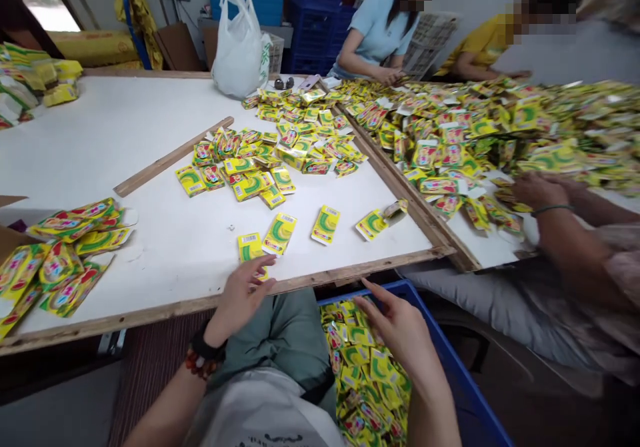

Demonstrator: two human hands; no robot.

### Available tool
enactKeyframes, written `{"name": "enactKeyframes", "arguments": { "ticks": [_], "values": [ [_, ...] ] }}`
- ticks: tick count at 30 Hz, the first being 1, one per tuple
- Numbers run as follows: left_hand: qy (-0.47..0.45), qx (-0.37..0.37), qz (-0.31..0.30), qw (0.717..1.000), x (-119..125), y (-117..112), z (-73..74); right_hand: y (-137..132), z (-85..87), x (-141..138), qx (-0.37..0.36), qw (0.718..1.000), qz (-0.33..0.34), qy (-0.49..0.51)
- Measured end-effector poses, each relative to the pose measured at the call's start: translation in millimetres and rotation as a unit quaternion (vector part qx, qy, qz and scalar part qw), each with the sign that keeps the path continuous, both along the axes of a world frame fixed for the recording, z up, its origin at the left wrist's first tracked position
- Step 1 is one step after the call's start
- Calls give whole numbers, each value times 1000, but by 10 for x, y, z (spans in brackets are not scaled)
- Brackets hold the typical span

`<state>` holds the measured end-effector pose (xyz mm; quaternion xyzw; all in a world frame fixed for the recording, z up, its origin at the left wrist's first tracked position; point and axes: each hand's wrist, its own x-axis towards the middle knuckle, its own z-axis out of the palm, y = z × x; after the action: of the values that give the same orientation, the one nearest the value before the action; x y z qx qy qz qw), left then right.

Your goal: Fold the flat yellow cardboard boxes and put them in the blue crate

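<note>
2 wooden strips [173, 156] beside packets [326, 224]; left grip [242, 298] unclear, right grip [399, 326] wide over blue crate [463, 384]

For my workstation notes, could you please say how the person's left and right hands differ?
The left hand is over the wooden table edge; the right hand is above the blue crate. The left wrist wears a dark band and beads; the right wrist looks bare. Both hands look open.

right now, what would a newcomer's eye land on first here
Probably the large heap of yellow-and-green packets spread over the right side of the table. Next, the blue crate of similar packets beneath the right hand, then the white plastic bag near the table's far edge.
</note>
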<state>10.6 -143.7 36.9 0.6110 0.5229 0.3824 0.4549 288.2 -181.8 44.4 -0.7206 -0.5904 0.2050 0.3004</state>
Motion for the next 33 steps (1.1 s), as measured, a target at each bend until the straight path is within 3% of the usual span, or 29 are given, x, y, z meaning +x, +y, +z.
{"name": "enactKeyframes", "arguments": {
  "ticks": [3, 7, 9, 12, 14, 16, 19, 21, 23, 25, 29, 33],
  "values": [
    [21, 34, 16, 999, -26, 99, 0, 443, -161, 4, -37, 984, 55, -168],
    [49, 78, -37, 995, 83, 74, 62, 1260, -264, -273, -5, 965, 154, -213],
    [91, 137, -29, 986, 144, 22, 68, 1426, -203, -368, 14, 961, 178, -212],
    [176, 254, 45, 950, 241, -5, 26, 1232, -11, -457, 60, 966, 180, -176],
    [203, 299, 65, 930, 314, 14, -21, 931, 144, -521, 96, 976, 183, -73],
    [196, 298, 39, 934, 388, 29, -75, 637, 280, -603, 90, 976, 174, 99],
    [180, 244, 28, 952, 482, -5, -150, 370, 364, -731, 31, 930, 144, 335],
    [181, 210, 51, 960, 524, -55, -191, 303, 333, -810, 0, 903, 125, 411],
    [163, 180, 60, 968, 551, -95, -230, 275, 266, -885, -13, 901, 104, 421],
    [128, 171, 66, 975, 569, -108, -276, 257, 197, -952, -2, 923, 68, 379],
    [92, 254, 72, 960, 576, -79, -385, 215, 116, -1001, 26, 964, 3, 265],
    [58, 348, 6, 936, 559, -65, -438, 146, 116, -980, 10, 940, 92, 327]
  ]
}}
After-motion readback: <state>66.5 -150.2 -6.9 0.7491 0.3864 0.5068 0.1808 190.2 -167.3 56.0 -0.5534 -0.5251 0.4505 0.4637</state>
